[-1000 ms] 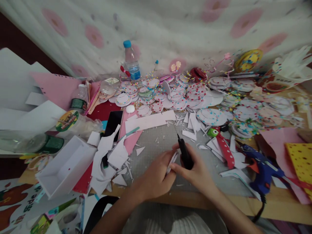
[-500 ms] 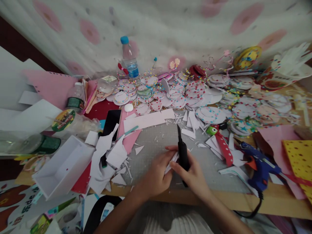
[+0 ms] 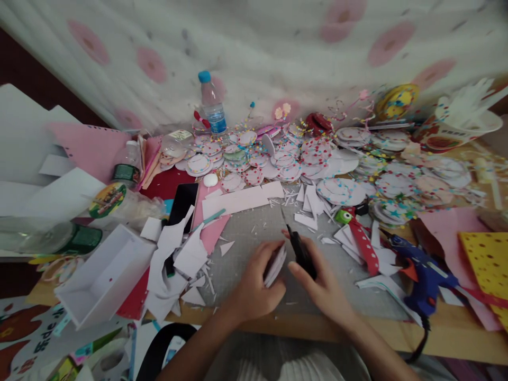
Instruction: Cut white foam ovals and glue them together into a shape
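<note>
My left hand (image 3: 256, 286) is closed around a thin stack of white paper discs (image 3: 275, 266), held on edge over the grey cutting mat (image 3: 254, 233). My right hand (image 3: 323, 283) grips a black utility knife (image 3: 299, 251) right beside the discs, its blade pointing away from me. Both hands hover near the mat's front edge, almost touching each other.
White paper scraps (image 3: 178, 259) litter the mat's left side, by a white box (image 3: 105, 275) and a black phone (image 3: 183, 201). A blue glue gun (image 3: 424, 275) lies at the right. Decorated round discs (image 3: 286, 159) cover the back, behind them a water bottle (image 3: 212, 106).
The knife has tilted from nearly upright to leaning left, away from the discs. My left hand has turned the disc stack more on edge. The view shifted slightly.
</note>
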Demonstrator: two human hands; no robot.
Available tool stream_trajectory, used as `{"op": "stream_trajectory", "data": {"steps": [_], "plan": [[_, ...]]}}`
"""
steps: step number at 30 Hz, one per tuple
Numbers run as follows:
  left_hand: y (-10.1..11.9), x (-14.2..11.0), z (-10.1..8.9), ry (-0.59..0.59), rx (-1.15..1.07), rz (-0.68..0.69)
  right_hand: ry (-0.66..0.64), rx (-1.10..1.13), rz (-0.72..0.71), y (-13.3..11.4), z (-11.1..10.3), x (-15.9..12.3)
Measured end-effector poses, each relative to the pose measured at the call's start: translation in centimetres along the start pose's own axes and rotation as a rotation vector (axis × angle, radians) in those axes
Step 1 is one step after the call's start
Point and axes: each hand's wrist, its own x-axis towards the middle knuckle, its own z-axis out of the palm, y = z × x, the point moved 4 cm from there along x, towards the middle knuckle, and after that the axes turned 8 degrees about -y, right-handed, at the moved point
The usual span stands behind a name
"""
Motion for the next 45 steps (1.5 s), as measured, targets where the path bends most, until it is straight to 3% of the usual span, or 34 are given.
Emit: {"op": "stream_trajectory", "data": {"steps": [2,5,8,10,21,24,27,29,34,38,45], "plan": [[0.3,-0.2,-0.5,0.016,-0.009,-0.019,-0.024,-0.157,0.016,-0.2,-0.9,-0.6],[0.3,-0.5,-1.2,0.045,-0.035,-0.063,-0.178,-0.410,0.048,-0.8,-1.4,-1.3],[0.2,-0.7,-1.5,0.061,-0.063,-0.093,-0.331,-0.589,-0.033,-2.1,-0.7,-1.7],[0.3,-0.8,-1.5,0.059,-0.057,-0.084,-0.360,-0.661,-0.106,-2.9,-0.3,-1.6],[1.0,-1.4,-2.0,0.090,-0.053,-0.014,-0.286,-0.816,-0.268,-4.1,0.4,-1.4],[1.4,-2.1,-2.4,0.147,-0.140,0.003,-0.189,-0.848,-0.190,-2.8,-0.7,-1.2],[1.7,-2.8,-2.7,0.125,-0.252,0.016,0.012,-0.913,-0.047,-1.4,-2.9,-1.1],[1.6,-3.2,-2.9,0.123,-0.302,-0.018,0.060,-0.915,-0.020,-1.0,-3.7,-1.2],[0.8,-3.0,-2.3,0.102,-0.352,-0.159,-0.094,-0.851,-0.103,-2.5,-1.8,-1.9],[0.8,-2.5,-1.8,0.039,-0.235,-0.219,-0.212,-0.817,-0.194,-4.2,0.6,-2.1],[0.8,-2.6,-2.2,0.014,-0.077,-0.175,-0.199,-0.868,-0.224,-4.7,1.1,-1.9]]}}
